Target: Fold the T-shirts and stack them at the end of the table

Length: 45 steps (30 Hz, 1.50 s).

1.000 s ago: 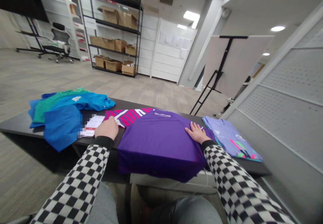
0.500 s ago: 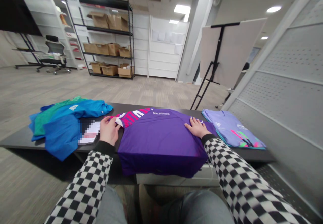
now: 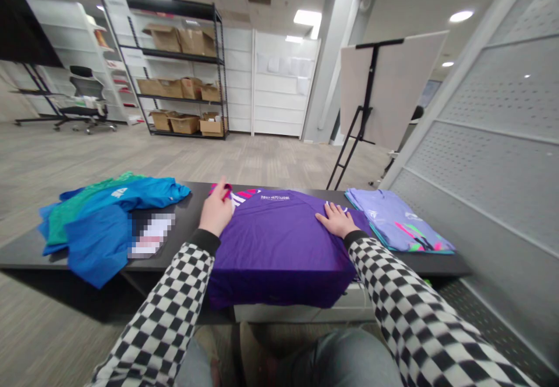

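Note:
A purple T-shirt (image 3: 279, 241) lies spread on the black table (image 3: 181, 235), its lower part hanging over the front edge. My left hand (image 3: 217, 211) grips the end of its pink and white patterned sleeve, which is raised and folded toward the shirt's body; the thumb is partly hidden. On the other side, my right hand (image 3: 337, 220) rests flat on the shirt near the right sleeve, fingers stretched out. Small pale lettering shows below the collar area.
Crumpled blue and green shirts (image 3: 102, 215) lie at the left, beside a white paper or packet (image 3: 152, 234), partly blurred out. Folded lilac shirts (image 3: 399, 221) are stacked at the right. An easel board (image 3: 388, 90) stands behind the table, and a perforated partition (image 3: 489, 142) flanks the right.
My left hand has moved right and away from me, bringing the patterned sleeve end up and inward over the shirt. My right hand has stayed flat on the cloth. The view has shifted slightly.

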Each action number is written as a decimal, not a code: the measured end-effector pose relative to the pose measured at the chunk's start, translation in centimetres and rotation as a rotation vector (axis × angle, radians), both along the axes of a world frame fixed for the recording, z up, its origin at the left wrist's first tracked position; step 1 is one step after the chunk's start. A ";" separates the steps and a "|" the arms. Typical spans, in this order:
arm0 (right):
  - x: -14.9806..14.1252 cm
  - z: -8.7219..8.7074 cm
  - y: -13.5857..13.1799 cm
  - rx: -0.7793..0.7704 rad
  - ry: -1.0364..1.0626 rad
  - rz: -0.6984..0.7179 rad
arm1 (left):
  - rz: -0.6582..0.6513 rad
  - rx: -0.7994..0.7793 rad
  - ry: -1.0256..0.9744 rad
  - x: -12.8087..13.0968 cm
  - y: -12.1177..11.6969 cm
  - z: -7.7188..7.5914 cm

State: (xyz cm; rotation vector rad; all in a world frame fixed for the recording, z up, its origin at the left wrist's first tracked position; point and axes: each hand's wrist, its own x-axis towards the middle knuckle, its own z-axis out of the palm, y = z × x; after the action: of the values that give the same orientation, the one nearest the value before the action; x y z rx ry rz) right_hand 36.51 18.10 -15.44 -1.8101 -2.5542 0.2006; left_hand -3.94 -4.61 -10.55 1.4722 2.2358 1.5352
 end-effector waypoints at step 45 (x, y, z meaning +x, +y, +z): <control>-6.1 4.9 -2.5 0.211 0.213 0.097 | -0.322 -0.434 0.458 -10.3 11.8 -4.3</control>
State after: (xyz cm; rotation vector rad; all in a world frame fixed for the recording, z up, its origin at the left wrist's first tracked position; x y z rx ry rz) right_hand 30.44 15.63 -10.52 -1.5069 -2.4147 0.1123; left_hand -14.26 7.19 -14.89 2.0398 2.1892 0.6158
